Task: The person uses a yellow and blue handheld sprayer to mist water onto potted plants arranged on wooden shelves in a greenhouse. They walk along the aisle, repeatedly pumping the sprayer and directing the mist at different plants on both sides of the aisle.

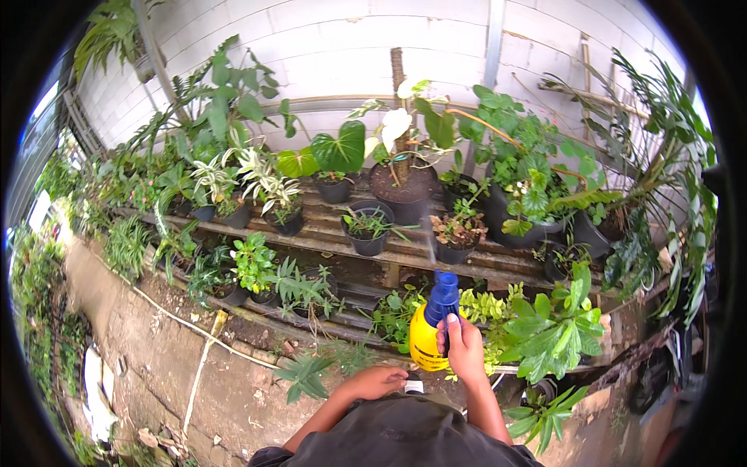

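Note:
A yellow spray bottle (428, 339) with a blue spray head (444, 291) is gripped in my right hand (464, 347), fingers wrapped round its neck and thumb up along the side. A faint white mist rises from its nozzle, beside a potted plant with brownish, partly dry leaves (459, 230) on the shelf ahead. My left hand (377, 382) hangs low in front of my dark clothing, loosely bent, with nothing visible in it. Just left of the mist stands a black pot (367, 243) with thin green leaves.
Slatted wooden shelves (327, 243) carry many potted plants along a white block wall (342, 47). A large black pot (405, 199) holds a plant on a pole. Broad-leaved plants (556, 331) crowd the right. A pale pole (204, 366) lies on the dirt path (140, 327).

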A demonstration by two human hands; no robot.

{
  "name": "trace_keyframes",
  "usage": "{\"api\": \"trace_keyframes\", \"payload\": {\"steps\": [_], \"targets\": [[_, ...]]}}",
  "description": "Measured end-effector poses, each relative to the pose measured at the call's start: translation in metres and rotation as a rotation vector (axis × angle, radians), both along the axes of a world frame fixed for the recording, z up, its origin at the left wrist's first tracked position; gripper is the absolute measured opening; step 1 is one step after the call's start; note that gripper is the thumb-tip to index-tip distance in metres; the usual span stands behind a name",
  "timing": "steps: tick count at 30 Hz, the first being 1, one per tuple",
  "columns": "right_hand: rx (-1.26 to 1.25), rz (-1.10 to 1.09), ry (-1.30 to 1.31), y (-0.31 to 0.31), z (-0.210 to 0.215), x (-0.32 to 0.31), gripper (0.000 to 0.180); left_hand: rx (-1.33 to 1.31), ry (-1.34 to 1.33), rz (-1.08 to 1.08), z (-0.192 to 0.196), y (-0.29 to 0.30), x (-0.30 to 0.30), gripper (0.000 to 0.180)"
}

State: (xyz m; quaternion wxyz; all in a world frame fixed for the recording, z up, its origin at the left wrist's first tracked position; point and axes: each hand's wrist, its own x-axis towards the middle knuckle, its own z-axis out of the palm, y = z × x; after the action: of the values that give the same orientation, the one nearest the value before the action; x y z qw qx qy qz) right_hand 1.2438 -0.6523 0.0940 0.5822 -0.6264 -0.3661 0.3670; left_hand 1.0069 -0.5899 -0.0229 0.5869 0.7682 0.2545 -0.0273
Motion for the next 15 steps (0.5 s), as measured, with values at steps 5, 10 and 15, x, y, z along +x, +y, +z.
{"api": "trace_keyframes", "payload": {"steps": [5, 10, 15], "targets": [[0.027, -0.089, 0.069, -0.008, -0.002, 0.009, 0.045, 0.032, 0.019, -0.118, -0.006, 0.003, 0.020, 0.047], [-0.013, -0.241, 0.127, -0.017, -0.021, 0.016, 0.042, 0.029, 0.024, -0.186, -0.008, 0.004, 0.034, 0.045], [-0.154, -0.192, 0.158, -0.033, -0.032, 0.032, 0.041, 0.035, 0.032, -0.215, -0.008, 0.005, 0.043, 0.045]]}}
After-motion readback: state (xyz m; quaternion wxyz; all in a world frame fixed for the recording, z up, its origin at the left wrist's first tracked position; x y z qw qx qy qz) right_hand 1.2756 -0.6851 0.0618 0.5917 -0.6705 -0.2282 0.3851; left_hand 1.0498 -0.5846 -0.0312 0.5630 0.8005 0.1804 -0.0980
